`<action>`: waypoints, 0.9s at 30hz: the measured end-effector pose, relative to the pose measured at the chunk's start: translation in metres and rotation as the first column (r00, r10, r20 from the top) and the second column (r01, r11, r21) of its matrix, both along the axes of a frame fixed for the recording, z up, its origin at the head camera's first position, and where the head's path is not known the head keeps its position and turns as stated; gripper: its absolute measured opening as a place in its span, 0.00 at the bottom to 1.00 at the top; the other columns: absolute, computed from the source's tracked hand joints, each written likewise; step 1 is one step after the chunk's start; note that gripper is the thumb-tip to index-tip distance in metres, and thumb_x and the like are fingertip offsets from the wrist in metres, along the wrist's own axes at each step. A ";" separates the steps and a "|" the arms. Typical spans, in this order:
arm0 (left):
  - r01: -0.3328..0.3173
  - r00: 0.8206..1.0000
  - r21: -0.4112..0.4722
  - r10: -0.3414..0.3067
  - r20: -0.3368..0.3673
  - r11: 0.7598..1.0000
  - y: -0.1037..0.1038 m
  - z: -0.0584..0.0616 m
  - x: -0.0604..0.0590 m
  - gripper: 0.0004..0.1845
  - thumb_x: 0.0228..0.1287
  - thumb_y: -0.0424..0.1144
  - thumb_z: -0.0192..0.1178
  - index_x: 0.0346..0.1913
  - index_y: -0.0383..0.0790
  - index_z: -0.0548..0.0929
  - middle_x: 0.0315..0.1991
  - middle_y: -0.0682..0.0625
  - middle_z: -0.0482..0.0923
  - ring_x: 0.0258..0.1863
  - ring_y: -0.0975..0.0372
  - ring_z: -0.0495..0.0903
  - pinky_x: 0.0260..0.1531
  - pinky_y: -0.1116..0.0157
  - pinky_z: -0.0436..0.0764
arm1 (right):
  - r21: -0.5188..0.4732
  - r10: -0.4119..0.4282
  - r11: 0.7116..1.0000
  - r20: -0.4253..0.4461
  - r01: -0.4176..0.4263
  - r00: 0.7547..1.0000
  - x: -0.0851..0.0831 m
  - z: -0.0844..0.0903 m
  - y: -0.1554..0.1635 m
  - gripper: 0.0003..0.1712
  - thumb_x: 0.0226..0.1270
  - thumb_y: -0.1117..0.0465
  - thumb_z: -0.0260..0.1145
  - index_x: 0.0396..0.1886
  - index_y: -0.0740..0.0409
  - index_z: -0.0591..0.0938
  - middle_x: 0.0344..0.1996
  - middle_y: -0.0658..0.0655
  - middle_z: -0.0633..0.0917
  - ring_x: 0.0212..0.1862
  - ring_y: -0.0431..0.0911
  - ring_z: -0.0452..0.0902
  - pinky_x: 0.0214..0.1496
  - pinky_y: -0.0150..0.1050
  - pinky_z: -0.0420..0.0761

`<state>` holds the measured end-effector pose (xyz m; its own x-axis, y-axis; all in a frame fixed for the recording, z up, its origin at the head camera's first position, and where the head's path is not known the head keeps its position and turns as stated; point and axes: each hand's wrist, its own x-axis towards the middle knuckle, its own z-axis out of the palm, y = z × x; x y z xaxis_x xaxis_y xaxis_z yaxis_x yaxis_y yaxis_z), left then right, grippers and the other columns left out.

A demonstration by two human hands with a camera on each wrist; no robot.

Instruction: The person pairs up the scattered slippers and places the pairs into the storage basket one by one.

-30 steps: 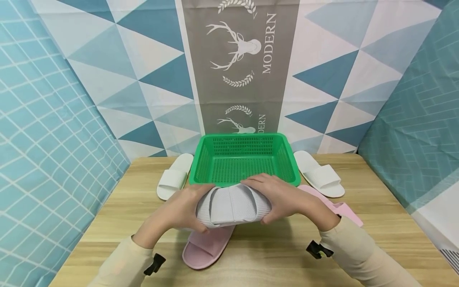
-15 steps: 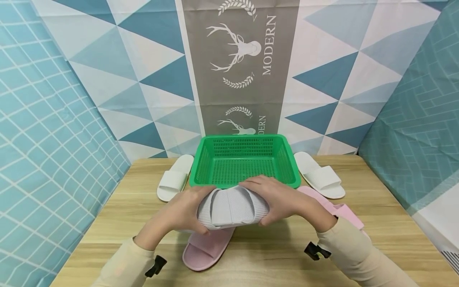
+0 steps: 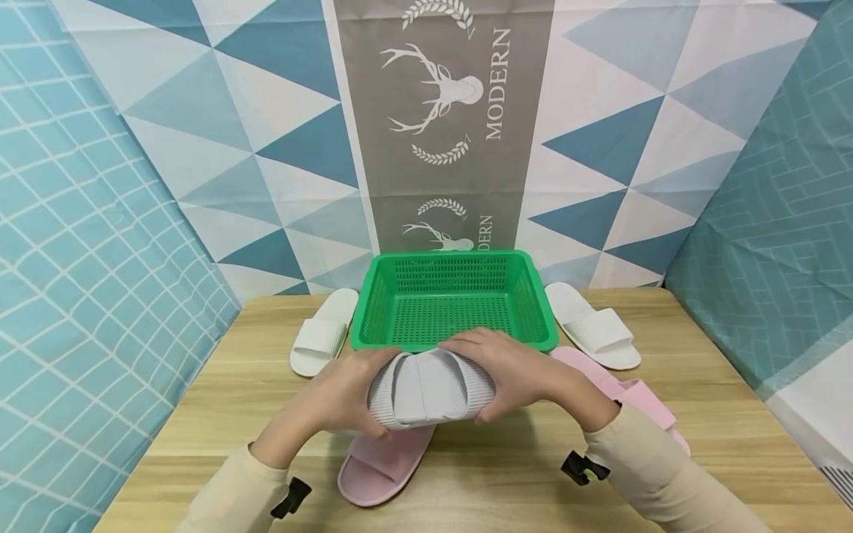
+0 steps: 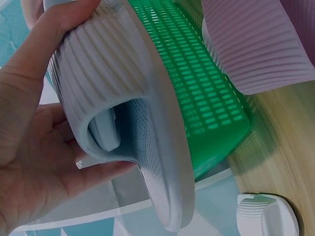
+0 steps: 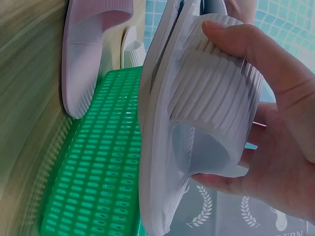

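Head view: left hand (image 3: 336, 403) & right hand (image 3: 516, 374) are gripping the grey slippers (image 3: 429, 389) at frame centre, just in front of the green basket (image 3: 453, 300), above a pink slipper (image 3: 383, 463).
L wrist view: fingers (image 4: 64, 73) are curling round the slipper strap.
R wrist view: right hand (image 5: 275, 123) is clamping its end of the pair.
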<state>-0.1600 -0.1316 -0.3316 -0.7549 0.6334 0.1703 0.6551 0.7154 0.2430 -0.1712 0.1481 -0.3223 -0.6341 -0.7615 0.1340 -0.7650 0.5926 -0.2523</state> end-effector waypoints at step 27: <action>-0.051 0.997 -0.031 0.049 -0.064 0.998 0.013 -0.002 -0.001 0.57 0.16 0.56 0.80 0.61 0.40 0.73 0.47 0.50 0.84 0.40 0.63 0.82 0.35 0.66 0.81 | -0.091 0.040 0.995 -0.017 -0.042 0.999 -0.006 -0.003 -0.008 0.54 0.30 0.43 0.80 0.65 0.51 0.72 0.61 0.48 0.78 0.61 0.46 0.71 0.57 0.47 0.75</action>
